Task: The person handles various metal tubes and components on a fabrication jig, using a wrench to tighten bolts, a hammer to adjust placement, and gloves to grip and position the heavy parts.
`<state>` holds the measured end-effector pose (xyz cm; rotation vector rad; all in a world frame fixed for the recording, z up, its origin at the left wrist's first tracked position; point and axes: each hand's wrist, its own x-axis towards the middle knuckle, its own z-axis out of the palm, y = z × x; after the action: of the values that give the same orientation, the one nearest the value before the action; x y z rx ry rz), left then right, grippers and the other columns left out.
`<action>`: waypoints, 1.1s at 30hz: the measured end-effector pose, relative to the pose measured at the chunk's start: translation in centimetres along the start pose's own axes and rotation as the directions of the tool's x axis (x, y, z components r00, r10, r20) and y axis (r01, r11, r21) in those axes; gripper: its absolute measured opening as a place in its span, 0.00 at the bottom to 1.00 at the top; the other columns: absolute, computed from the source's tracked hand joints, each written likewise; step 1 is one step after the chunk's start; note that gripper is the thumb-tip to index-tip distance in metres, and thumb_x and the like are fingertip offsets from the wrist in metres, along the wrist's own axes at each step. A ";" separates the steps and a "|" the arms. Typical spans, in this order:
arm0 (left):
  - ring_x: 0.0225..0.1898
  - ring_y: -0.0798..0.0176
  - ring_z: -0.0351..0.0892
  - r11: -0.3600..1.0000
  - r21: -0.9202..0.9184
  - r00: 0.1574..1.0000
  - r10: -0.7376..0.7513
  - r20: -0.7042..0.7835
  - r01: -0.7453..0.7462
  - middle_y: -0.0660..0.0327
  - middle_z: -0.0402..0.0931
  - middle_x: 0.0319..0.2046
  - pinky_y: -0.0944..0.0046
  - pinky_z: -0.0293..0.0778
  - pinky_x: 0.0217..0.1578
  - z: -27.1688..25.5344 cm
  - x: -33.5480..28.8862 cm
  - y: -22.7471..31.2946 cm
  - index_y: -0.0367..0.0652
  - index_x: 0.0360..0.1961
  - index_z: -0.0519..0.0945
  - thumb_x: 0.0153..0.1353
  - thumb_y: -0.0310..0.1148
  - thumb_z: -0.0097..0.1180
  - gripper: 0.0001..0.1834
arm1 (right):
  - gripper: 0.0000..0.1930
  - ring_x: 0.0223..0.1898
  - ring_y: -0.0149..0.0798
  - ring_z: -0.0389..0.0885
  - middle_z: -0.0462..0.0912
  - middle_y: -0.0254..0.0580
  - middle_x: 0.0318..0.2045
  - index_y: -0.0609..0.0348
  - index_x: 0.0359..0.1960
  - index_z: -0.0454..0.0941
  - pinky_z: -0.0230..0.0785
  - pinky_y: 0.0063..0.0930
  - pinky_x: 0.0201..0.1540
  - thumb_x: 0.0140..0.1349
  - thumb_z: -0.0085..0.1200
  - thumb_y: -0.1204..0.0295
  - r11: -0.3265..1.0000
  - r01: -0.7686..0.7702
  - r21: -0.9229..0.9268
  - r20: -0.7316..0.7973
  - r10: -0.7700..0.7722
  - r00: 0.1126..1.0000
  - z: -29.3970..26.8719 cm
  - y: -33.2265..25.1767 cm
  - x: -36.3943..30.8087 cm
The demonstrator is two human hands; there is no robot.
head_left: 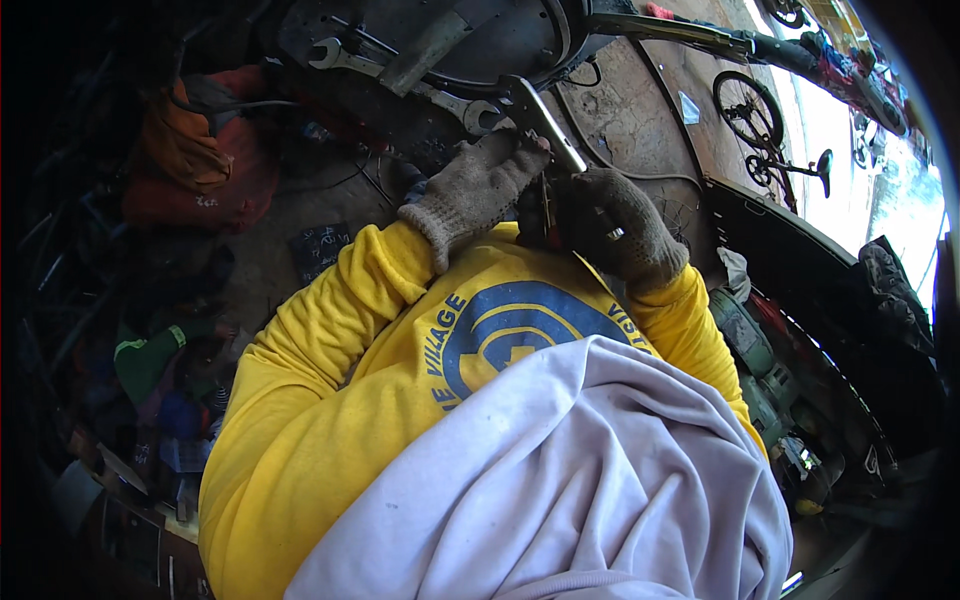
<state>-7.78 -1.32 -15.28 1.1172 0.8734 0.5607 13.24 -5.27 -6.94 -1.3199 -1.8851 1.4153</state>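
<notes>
Both my hands wear grey-brown knitted gloves and meet in front of my chest. My left hand (482, 188) is closed, its fingertips against or just beside a shiny angled metal bar (548, 124). The lower end of that bar meets the curled fingers of my right hand (632, 222), which appears closed around it. A small shiny piece (612, 233) shows by the right palm, its kind unclear. Between the hands a thin dark part stands, mostly hidden. Just beyond my left hand lies a large open-ended spanner (478, 116).
A dark round metal housing (490, 35) lies ahead, with a metal cylinder (428, 55) on it. A hose (640, 174) curves over the floor. To the left are red and orange cloths (190, 150). A bicycle (750, 110) is at far right, green machinery (745, 345) nearer.
</notes>
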 end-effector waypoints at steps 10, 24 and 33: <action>0.43 0.62 0.80 0.951 0.275 0.986 0.162 -0.044 -0.144 0.54 0.75 0.48 0.62 0.80 0.44 0.4 0.8 5.1 0.47 0.60 0.73 0.68 0.36 0.51 0.19 | 0.16 0.51 0.37 0.79 0.80 0.47 0.49 0.62 0.57 0.73 0.70 0.31 0.56 0.69 0.50 0.72 0.972 -0.225 0.072 0.019 0.224 0.974 0.8 -2.2 1.2; 0.43 0.56 0.81 0.923 0.381 0.996 0.076 -0.038 -0.056 0.52 0.77 0.42 0.60 0.80 0.41 0.9 1.0 1.1 0.46 0.61 0.70 0.59 0.24 0.59 0.27 | 0.18 0.33 0.32 0.78 0.80 0.38 0.35 0.55 0.50 0.80 0.73 0.27 0.33 0.56 0.63 0.77 0.969 -0.246 0.030 0.169 0.238 0.956 0.4 -4.4 1.7; 0.44 0.52 0.81 0.959 0.003 0.958 -0.283 -0.038 0.283 0.51 0.78 0.42 0.55 0.79 0.45 0.4 0.8 3.7 0.45 0.60 0.70 0.57 0.23 0.60 0.28 | 0.15 0.32 0.38 0.79 0.77 0.42 0.33 0.56 0.45 0.82 0.74 0.29 0.34 0.54 0.65 0.75 0.987 -0.157 -0.041 0.128 0.161 0.979 1.1 -4.6 2.7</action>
<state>-6.93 0.38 -12.02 0.9701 1.0483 0.3404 9.24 -3.57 -3.73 -1.4529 -1.9278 1.5937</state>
